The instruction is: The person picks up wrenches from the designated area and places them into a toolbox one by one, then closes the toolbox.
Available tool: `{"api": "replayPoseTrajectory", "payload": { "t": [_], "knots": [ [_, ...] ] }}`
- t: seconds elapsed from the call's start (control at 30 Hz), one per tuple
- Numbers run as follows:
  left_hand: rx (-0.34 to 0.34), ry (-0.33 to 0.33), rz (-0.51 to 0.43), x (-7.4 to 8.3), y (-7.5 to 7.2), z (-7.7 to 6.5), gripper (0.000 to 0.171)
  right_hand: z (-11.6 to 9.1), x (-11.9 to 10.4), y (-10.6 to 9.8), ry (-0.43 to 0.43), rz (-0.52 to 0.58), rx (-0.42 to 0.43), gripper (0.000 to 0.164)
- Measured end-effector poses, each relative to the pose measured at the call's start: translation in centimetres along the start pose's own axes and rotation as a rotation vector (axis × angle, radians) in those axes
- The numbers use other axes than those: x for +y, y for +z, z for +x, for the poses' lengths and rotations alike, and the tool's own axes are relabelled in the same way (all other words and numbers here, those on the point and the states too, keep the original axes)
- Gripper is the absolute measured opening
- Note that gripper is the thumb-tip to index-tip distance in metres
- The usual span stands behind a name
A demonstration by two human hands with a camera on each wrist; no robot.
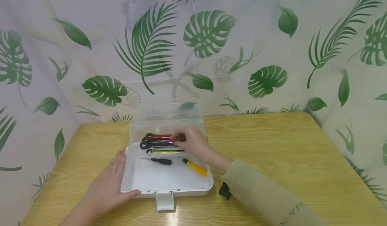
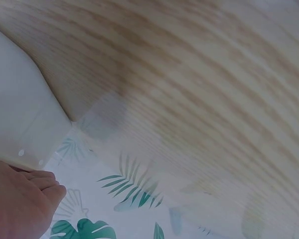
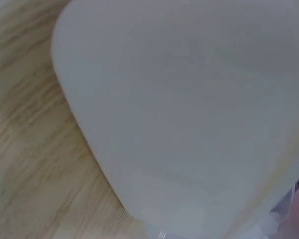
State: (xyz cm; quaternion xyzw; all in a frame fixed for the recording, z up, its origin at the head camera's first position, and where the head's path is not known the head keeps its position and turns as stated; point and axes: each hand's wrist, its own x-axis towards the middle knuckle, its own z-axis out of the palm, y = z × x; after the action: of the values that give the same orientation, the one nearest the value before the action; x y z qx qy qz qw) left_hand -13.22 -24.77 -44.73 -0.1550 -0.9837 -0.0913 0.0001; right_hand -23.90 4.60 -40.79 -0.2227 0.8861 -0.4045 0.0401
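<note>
A white plastic toolbox stands with its clear lid raised at the back. Several combination wrenches lie across its rear part, among them a red wrench, a purple wrench and a yellow-green wrench. My right hand reaches over their right ends with curled fingers, pinching the purple wrench; the fingertips partly hide the contact. In front lie a black-handled screwdriver and a yellow-handled tool. Along the box's left side rests my left hand, fingers extended, thumb at the front rim.
The box sits on a wood-grain table. A white latch hangs off its front edge. Under the right sleeve shows a small black object. Leaf-patterned cloth stands behind the table and at both sides.
</note>
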Motion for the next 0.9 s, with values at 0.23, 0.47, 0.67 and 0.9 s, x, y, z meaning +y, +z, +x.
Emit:
{"api": "replayPoseTrajectory", "payload": {
  "t": [0.23, 0.47, 0.67, 0.9],
  "knots": [
    [-0.004, -0.004, 0.000, 0.0, 0.0, 0.0, 0.131, -0.2, 0.2, -0.3, -0.021, 0.044, 0.013, 0.013],
    [0.015, 0.012, 0.006, -0.2, 0.0, 0.1, 0.130, -0.5, 0.2, -0.7, -0.038, 0.092, 0.003, 0.013],
    [0.006, 0.010, 0.003, -0.1, 0.0, 0.1, 0.132, -1.0, 0.6, -1.4, -0.043, 0.080, 0.003, 0.012],
    [0.018, 0.016, 0.003, -0.2, 0.2, 0.1, 0.132, -1.9, 1.3, -2.7, -0.040, 0.099, -0.004, 0.012]
  ]
}}
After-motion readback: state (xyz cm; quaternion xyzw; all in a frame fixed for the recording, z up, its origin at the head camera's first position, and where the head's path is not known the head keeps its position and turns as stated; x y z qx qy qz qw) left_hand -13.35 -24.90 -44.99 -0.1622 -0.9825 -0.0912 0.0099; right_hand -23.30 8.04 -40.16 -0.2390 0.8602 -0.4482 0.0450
